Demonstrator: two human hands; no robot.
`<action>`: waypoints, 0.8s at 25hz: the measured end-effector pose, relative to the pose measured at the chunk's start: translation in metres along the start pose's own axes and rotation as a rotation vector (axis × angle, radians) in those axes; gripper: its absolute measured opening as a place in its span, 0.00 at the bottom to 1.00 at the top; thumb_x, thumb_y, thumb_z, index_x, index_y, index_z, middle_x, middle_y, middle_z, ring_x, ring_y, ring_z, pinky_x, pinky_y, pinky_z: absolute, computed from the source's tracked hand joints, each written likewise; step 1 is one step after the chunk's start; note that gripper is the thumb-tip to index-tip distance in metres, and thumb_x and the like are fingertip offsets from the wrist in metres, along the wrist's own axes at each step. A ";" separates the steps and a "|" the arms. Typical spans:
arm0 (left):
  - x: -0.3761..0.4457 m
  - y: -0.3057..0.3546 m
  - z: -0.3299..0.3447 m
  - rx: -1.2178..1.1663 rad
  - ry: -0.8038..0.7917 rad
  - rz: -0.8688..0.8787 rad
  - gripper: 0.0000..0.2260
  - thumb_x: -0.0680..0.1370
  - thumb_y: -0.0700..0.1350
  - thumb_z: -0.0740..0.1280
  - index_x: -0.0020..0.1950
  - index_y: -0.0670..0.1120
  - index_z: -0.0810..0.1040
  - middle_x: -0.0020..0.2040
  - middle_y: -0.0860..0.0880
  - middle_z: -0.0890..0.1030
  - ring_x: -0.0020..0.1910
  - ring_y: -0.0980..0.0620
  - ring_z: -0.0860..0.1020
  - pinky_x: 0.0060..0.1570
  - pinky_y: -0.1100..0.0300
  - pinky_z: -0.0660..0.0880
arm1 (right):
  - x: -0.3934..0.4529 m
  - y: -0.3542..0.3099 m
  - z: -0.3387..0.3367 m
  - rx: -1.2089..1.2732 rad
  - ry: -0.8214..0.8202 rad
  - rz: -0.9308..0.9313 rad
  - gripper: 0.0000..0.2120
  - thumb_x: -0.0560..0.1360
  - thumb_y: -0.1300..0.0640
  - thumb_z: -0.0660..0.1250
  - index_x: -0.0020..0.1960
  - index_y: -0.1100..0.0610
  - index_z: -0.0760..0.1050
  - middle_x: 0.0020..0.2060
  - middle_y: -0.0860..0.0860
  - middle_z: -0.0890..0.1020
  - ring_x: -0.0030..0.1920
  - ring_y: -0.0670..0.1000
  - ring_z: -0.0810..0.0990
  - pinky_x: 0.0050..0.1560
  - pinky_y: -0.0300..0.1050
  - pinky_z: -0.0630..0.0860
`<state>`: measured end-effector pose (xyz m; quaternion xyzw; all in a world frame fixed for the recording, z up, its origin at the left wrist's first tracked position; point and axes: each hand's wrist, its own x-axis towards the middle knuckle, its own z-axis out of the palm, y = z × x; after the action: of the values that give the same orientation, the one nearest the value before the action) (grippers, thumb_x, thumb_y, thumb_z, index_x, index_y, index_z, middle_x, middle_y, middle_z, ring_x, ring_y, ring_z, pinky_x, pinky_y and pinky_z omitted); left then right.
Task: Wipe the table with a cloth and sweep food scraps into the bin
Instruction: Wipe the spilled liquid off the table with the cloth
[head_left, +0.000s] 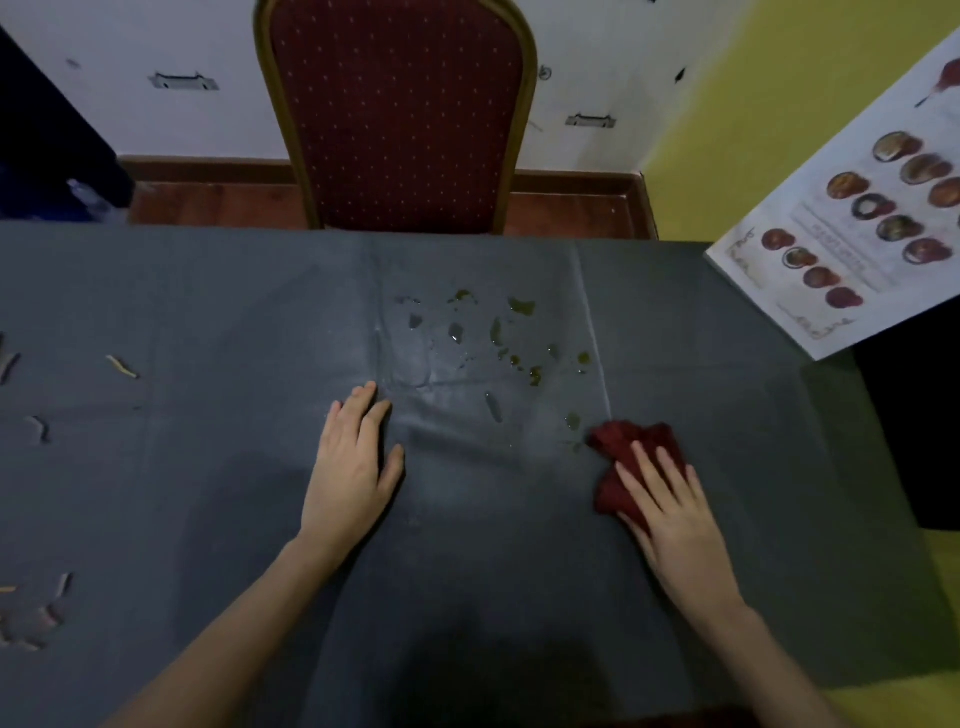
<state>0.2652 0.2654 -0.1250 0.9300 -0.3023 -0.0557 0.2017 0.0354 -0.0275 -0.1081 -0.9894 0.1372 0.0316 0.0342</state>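
A grey tablecloth covers the table (208, 291). Wet, yellowish spill drops (493, 338) are scattered across its middle. My right hand (670, 509) lies flat on a crumpled dark red cloth (623, 441), pressing it to the table just right of the spill. My left hand (353, 462) rests palm down on the bare cloth left of the spill, fingers together, holding nothing. Food scraps lie at the left: a thin strip (122, 366), a curved piece (39, 428) and several pieces (31, 618) near the front left edge. No bin is in view.
A red upholstered chair (400, 119) with a gold frame stands at the table's far side. A printed menu sheet (857, 223) with food pictures overhangs the far right corner. A plastic bottle (93, 200) lies on the floor at the back left.
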 end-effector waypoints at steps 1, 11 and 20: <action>0.000 0.001 0.001 0.009 0.006 0.001 0.22 0.79 0.49 0.57 0.70 0.39 0.68 0.74 0.42 0.65 0.75 0.45 0.60 0.77 0.50 0.51 | 0.003 -0.005 0.001 0.042 0.007 0.071 0.25 0.78 0.51 0.59 0.74 0.53 0.62 0.75 0.52 0.61 0.76 0.57 0.56 0.71 0.62 0.59; 0.007 -0.004 -0.001 -0.074 0.067 -0.023 0.16 0.77 0.44 0.61 0.64 0.41 0.75 0.70 0.43 0.72 0.70 0.46 0.69 0.73 0.51 0.60 | 0.100 -0.130 0.017 0.031 -0.024 -0.471 0.29 0.72 0.53 0.67 0.72 0.54 0.64 0.76 0.54 0.60 0.75 0.58 0.56 0.72 0.60 0.57; 0.059 -0.046 -0.023 0.040 0.118 -0.141 0.19 0.80 0.42 0.61 0.69 0.39 0.70 0.75 0.41 0.63 0.75 0.43 0.61 0.75 0.46 0.53 | 0.120 -0.011 -0.002 0.081 0.095 0.053 0.20 0.81 0.52 0.56 0.72 0.55 0.66 0.74 0.52 0.62 0.75 0.58 0.57 0.72 0.63 0.58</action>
<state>0.3430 0.2719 -0.1218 0.9545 -0.2248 -0.0089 0.1959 0.1535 -0.0488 -0.1144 -0.9837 0.1660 -0.0201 0.0667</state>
